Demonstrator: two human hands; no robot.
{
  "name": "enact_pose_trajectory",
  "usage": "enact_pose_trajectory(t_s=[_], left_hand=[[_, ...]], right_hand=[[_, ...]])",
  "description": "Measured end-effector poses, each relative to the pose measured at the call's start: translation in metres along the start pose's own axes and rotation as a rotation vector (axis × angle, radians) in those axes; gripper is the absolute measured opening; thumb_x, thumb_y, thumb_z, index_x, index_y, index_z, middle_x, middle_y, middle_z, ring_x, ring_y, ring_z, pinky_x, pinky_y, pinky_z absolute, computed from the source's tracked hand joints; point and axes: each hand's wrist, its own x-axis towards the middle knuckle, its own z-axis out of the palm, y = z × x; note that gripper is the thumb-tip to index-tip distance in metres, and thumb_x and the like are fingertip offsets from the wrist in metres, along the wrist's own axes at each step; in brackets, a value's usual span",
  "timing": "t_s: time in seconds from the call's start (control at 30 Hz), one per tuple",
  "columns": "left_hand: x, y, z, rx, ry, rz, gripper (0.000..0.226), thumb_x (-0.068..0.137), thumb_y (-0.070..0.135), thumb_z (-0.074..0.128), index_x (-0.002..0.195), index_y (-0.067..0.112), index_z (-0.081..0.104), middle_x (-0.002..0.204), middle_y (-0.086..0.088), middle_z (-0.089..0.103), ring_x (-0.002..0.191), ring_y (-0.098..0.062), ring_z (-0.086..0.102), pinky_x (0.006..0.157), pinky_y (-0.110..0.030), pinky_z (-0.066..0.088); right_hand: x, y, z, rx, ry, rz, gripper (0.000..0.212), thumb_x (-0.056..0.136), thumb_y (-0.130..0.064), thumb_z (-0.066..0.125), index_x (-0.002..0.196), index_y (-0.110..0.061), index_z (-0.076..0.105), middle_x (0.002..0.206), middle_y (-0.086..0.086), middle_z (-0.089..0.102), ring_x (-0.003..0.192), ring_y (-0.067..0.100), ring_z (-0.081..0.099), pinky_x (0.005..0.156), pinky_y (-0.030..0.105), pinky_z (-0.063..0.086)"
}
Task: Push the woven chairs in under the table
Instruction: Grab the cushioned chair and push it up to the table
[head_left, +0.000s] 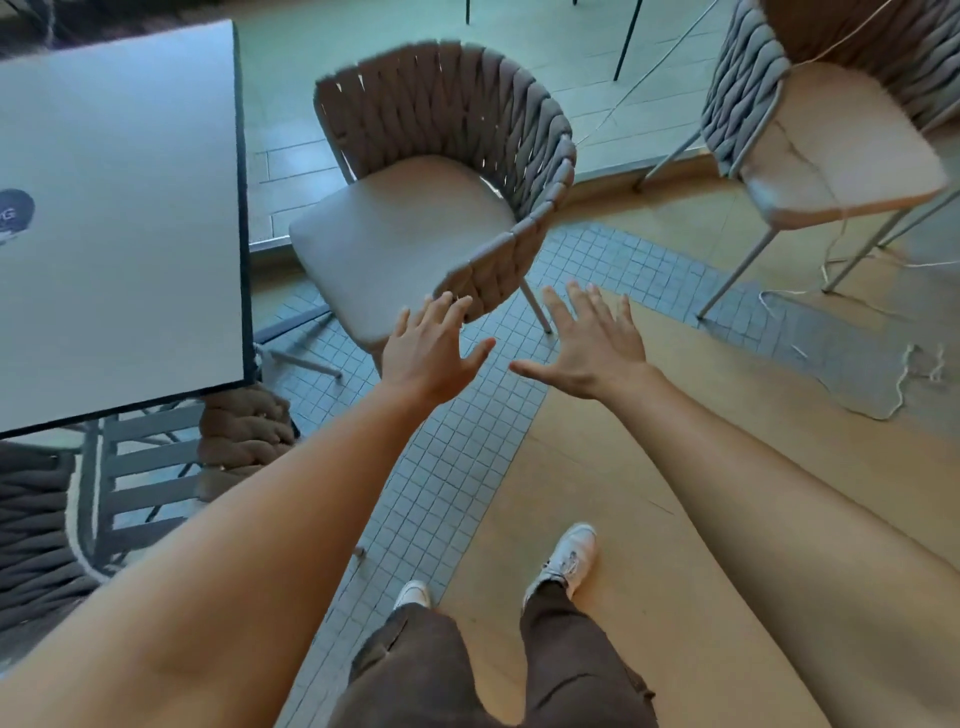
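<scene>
A grey woven chair (447, 130) with a pale seat cushion stands pulled out to the right of the grey square table (119, 218), its seat facing the table. My left hand (431, 353) is spread open just below the chair's near armrest, fingertips close to or touching the weave. My right hand (592, 343) is open too, apart from the chair, over the tiled floor. A second woven chair (244, 431) is tucked under the table's near edge, mostly hidden. A third woven chair (810, 135) stands at the far right.
A dark woven chair back (36, 530) and a slatted grey frame (145, 478) sit at the lower left. A thin white cord (852, 312) trails over the floor near the right chair. My feet in white shoes (566, 556) stand on wood and mosaic floor.
</scene>
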Motion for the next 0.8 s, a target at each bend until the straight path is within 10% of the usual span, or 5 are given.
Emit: enact_pose_trajectory(t_s=[0.8], left_hand=[[0.204,0.06,0.018,-0.1,-0.019,-0.25,0.077,0.092,0.065,0.048,0.155,0.024,0.032,0.162,-0.007,0.033,0.15,-0.026,0.028,0.124,-0.049,0.018]], right_hand=[[0.227,0.117,-0.062,-0.173,-0.074,-0.314,0.118,0.077,-0.086,0.052,0.161,-0.028,-0.008,0.17,0.011,-0.002,0.155,0.032,0.003,0.122,0.059,0.003]])
